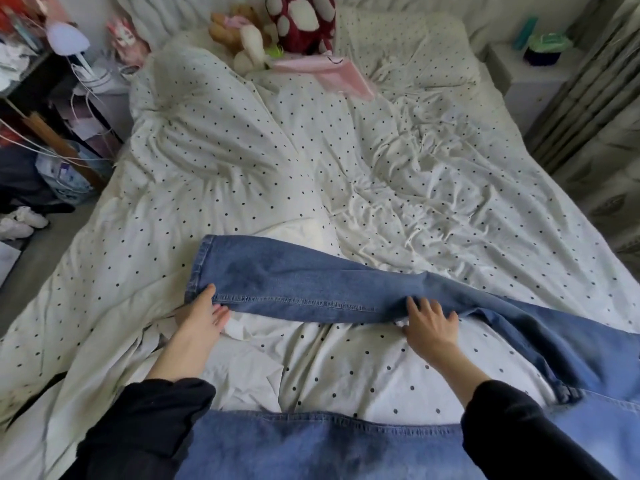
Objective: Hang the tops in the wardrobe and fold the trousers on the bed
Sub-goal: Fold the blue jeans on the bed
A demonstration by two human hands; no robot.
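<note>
A pair of blue jeans (298, 282) lies across the near part of the bed (433, 209), one leg stretched out to the left with its hem at the left end. My left hand (202, 315) rests at the hem's near corner, thumb on the denim and fingers straight along the lower seam. Further right, my right hand (427, 322) touches the near edge of the same leg with spread fingers. The jeans run on to the right and bend down to more denim (329, 445) along the bottom of the view. No tops or wardrobe are in view.
The bed has a rumpled white duvet with black dots. Stuffed toys (273, 29) and a pink item (341, 72) lie near the pillows. A cluttered shelf with a lamp (67, 38) stands at left, shoes (22, 221) lie on the floor, and a nightstand (535, 60) is at right.
</note>
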